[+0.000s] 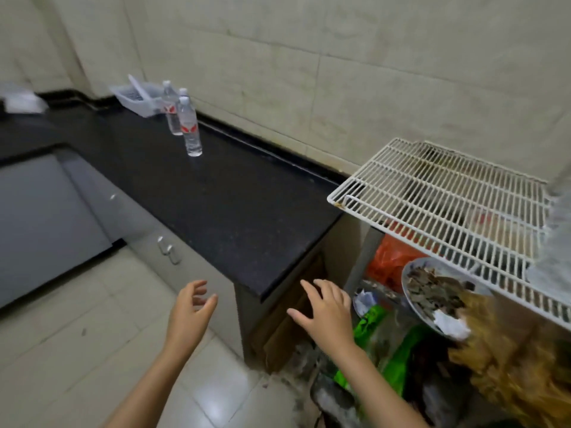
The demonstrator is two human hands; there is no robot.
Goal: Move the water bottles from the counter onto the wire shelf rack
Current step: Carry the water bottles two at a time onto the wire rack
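Water bottles (192,128), 3 visible, stand upright in a tight cluster on the black counter (234,211), near the tiled back wall and just beside a clear plastic tray (136,98). All 3 sit well apart from both hands and from the wire shelf rack (438,193), whose bare top grid lies to the right of the counter end. A blurred clear object at the rack's right edge cannot be identified.

Handling, as judged: each bottle is clear thin-walled plastic with a white cap and a red-marked label band. They appear full, so expect moderate weight and a stiff, slightly yielding body. The smooth wall may be slippery; grip around the mid-body at or just below the label, not by the cap. The rack surface is white coated wire with parallel gaps, so a narrow base may rock; set each bottle squarely across several wires.

Grip state: the left hand (188,310) is empty, fingers loosely curled and spread. The right hand (324,310) is empty, palm down, fingers splayed wide, near the counter's corner.

Surroundings: the counter is polished, speckled stone. Below the rack sit a bowl of dried pieces (432,291), green bags (370,322) and an orange bag (389,257).
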